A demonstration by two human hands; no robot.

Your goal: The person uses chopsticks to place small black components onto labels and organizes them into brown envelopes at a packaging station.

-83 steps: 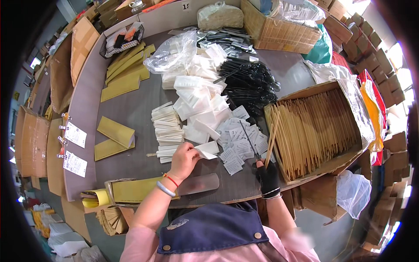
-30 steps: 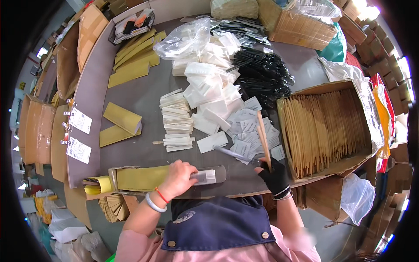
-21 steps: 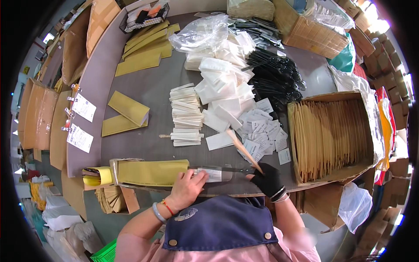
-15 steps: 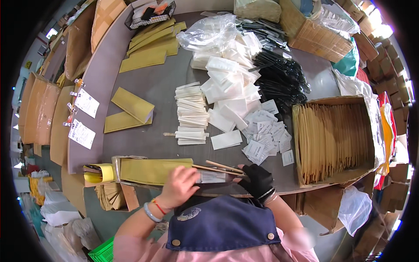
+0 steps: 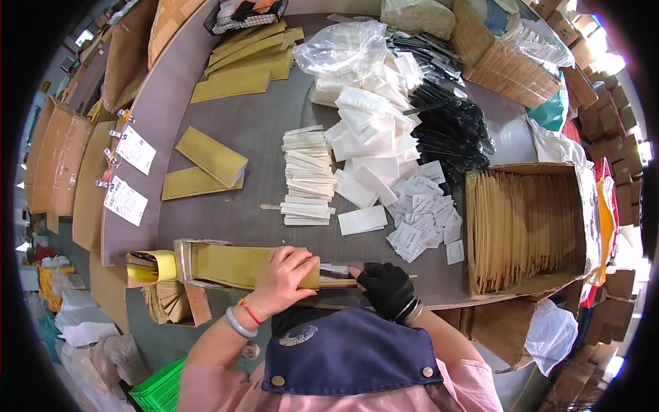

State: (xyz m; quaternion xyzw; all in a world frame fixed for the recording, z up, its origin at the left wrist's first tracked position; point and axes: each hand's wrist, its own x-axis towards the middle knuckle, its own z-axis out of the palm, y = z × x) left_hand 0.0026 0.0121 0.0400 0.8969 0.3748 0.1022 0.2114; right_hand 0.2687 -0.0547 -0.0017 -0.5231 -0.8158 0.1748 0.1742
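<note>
The bare left hand (image 5: 285,280) lay flat on a long yellow-brown paper sleeve (image 5: 240,264) at the near edge of the grey counter (image 5: 240,137), fingers spread and pressing it down. The right hand (image 5: 386,288), in a black glove, had its grip closed around thin wooden sticks (image 5: 343,281) whose ends sat at the sleeve's open mouth. If the left hand's pressure slackened, the sleeve could slide along the edge and the sticks might snag its lip or miss it. Two loose yellow sleeves (image 5: 206,168) lay farther out, one stack of white paper packets (image 5: 307,175) stood mid-counter, and one open cardboard box (image 5: 528,230) held sticks beyond counting.
</note>
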